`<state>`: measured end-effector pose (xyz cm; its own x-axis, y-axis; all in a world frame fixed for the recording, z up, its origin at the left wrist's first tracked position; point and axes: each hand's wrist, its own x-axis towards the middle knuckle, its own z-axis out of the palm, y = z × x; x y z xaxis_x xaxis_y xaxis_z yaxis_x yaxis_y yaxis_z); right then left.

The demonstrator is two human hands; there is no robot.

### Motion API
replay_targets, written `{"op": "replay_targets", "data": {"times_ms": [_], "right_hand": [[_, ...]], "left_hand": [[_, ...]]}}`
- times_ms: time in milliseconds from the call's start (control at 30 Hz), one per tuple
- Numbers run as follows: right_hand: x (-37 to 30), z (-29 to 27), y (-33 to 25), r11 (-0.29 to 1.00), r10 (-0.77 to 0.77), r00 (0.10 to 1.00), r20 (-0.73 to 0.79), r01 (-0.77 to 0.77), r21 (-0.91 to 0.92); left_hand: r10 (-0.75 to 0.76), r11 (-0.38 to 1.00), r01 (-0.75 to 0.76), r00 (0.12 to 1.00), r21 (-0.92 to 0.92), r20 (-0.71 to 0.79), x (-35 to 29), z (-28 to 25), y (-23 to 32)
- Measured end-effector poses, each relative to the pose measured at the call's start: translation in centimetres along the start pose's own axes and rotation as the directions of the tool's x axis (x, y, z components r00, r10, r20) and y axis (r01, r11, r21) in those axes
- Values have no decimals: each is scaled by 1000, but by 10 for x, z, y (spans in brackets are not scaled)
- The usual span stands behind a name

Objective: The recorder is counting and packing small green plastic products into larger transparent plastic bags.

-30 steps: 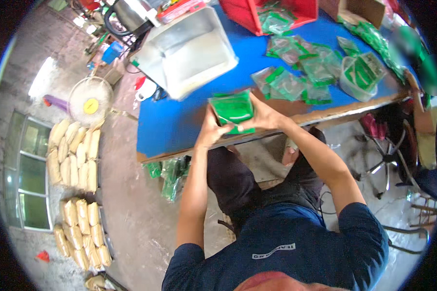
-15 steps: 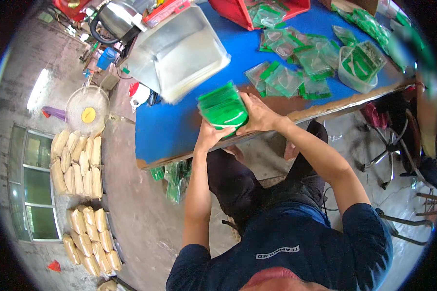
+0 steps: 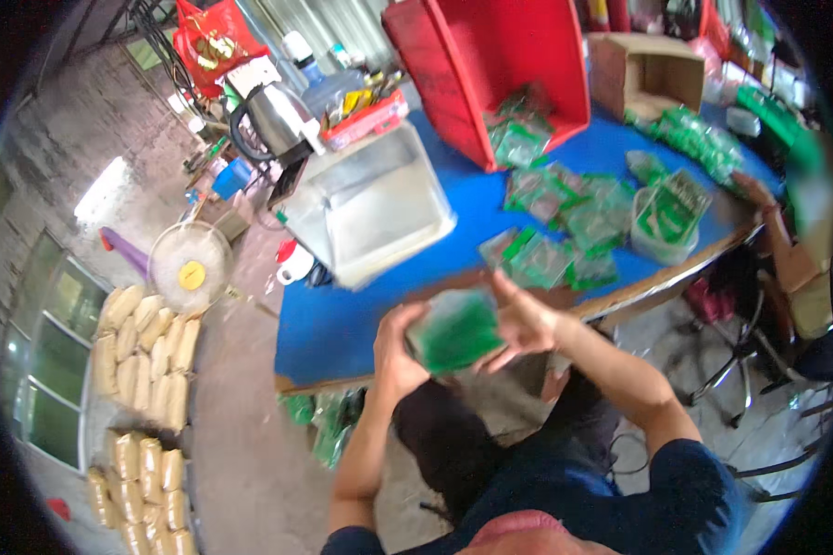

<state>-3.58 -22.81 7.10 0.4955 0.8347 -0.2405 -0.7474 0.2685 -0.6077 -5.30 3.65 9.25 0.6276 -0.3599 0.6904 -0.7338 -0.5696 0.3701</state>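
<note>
Blue tabletop [image 3: 324,338] fills the middle of the workroom, its worn brown near edge facing the seated worker, and right at that edge, above the lap, comes the action! Up in front of the knees is a green-and-clear bundle [image 3: 458,335], smeared by blur, tilted between 2 bare hands. Left hand [image 3: 400,356] has its fingers curled round the bundle's left side, a proper grasp. Right hand [image 3: 530,326] sits at the opposite side, thumb and fingers spread along the edge; how firmly it grips, I can't tell from here.

Just past the hands, loose green-edged packets [image 3: 539,261] overlap in a spread heap, and to their right stands a clear plastic tub [image 3: 662,250] with more green packaging in it. Over to the left, a pale rectangular tray [image 3: 393,222] lies on the blue, a red-and-white cup [image 3: 293,262] near its corner. Deeper still, a big red bin [image 3: 532,55] rests tipped toward us, packets gathered at its mouth, with an open cardboard box [image 3: 662,88] off to its right. Far right, a co-worker's hand [image 3: 757,191] reaches in by the table! Behind the tray, a steel kettle [image 3: 282,120]; away by the wall, 2 groups of tan sacks [image 3: 145,370] below a round fan [image 3: 192,250].
</note>
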Motion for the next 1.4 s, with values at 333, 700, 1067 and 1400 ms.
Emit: {"op": "replay_targets", "data": {"times_ms": [333,700,1067,1400], "right_hand": [[18,-10,33,886,-218,920,-326,46,-462],[42,-98,28,897,-387,655,-649,432,-99],[37,-70,42,852,-471,640,-607,508,-126],[41,-64,32,851,-461,650,-604,517,-92]], "left_hand": [[300,842,-429,877,328,375,-47,27,2],[-257,955,260,966,144,-38,58,50,-103],[-666,710,667,740,226,-94,94,84,-323],[-737,675,735,676,65,16,105,76,-343]]}}
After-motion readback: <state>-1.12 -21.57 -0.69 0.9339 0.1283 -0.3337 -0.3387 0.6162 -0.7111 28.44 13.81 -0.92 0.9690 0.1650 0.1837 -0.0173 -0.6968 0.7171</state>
